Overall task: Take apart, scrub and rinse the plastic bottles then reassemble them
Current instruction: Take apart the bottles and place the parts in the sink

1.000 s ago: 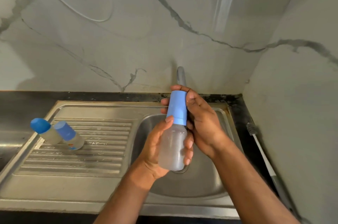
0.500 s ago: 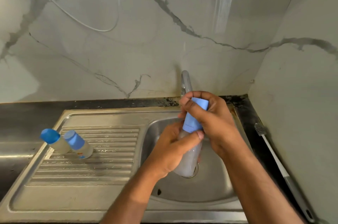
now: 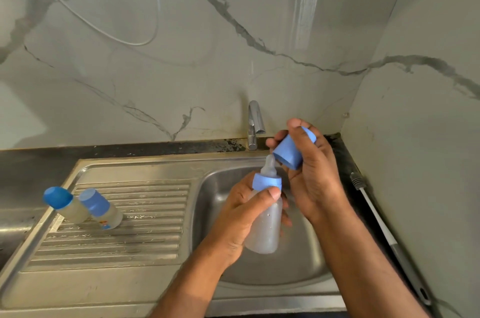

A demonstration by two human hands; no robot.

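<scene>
My left hand (image 3: 241, 216) grips the bottle (image 3: 266, 224) over the sink (image 3: 215, 182). My right hand (image 3: 309, 174) clasps its blue cap (image 3: 288, 152), seemingly just clear of the teat (image 3: 269, 167)

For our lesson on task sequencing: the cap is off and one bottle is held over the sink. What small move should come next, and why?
Probably set the blue cap down, since the right hand grips it clear of the bottle. The left hand holds that bottle over the sink, and its blue collar and teat are still on, so a free hand is needed to unscrew them.

bottle (image 3: 267, 224): left side hidden behind left hand (image 3: 246, 211)
print on capped bottle (image 3: 104, 210): perhaps a logo, too small
brush (image 3: 389, 237): handle end cut off
</scene>
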